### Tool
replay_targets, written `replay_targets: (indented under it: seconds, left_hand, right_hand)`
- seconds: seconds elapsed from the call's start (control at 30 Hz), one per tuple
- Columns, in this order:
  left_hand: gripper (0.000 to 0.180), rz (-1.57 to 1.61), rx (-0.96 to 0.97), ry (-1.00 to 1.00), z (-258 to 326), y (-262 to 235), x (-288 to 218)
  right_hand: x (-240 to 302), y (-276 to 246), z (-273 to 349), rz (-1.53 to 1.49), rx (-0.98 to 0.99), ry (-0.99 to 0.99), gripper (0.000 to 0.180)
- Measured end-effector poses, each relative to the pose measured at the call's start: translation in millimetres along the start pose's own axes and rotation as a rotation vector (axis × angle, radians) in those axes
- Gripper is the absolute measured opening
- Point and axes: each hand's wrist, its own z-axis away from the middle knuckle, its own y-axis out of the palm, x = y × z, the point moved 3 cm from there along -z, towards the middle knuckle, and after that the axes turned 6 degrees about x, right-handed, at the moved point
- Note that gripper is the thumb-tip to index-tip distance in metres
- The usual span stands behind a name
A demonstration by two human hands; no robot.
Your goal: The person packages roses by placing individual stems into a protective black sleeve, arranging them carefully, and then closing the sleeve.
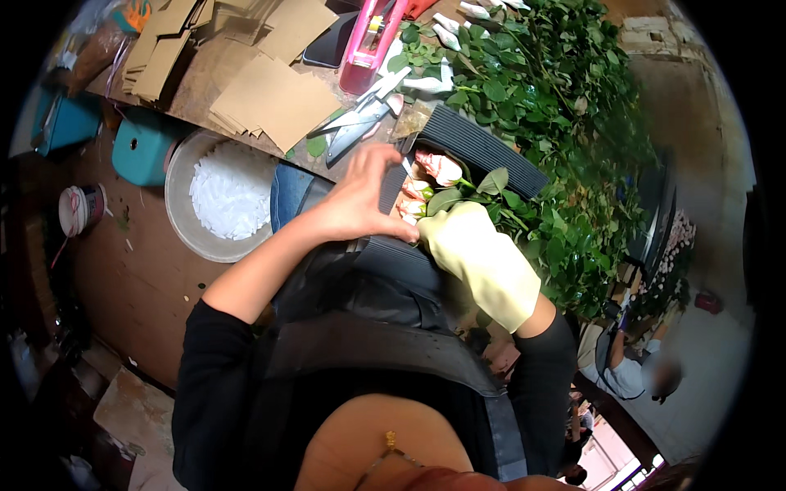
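Several pink-and-cream roses with green leaves lie in front of me between strips of black ribbed material. At their blossom end is my left hand, bare, its thumb and fingers spread wide apart across the heads. My right hand, in a pale yellow glove, rests against the near side of the bunch, just right of the left thumb. Its fingertips are hidden, so whether it grips a stem does not show. Beyond my left fingers lie grey-handled scissors.
Brown cardboard pieces and a pink tape dispenser lie on the table. Leafy rose stems, some with white-wrapped heads, pile up right. A tub of white pieces stands left. Another person is at far right.
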Motion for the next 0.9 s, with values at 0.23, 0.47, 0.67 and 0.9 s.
replay_targets:
  seconds: [0.23, 0.47, 0.67, 0.9]
  left_hand:
    - [0.113, -0.050, 0.267, -0.073, -8, 12, 5]
    - [0.112, -0.042, 0.296, -0.084, -12, 14, 7]
    - [0.101, 0.009, 0.265, -0.093, -12, 11, 7]
    - [0.069, 0.094, 0.067, 0.051, -14, 22, 7]
  right_hand:
    - [-9, -32, 35, -0.270, -0.315, 0.170, 0.020]
    - [-18, 7, 16, -0.362, -0.341, 0.216, 0.016]
    - [-22, 14, 9, -0.395, -0.269, 0.088, 0.010]
    - [-12, -7, 36, -0.278, -0.228, 0.239, 0.017]
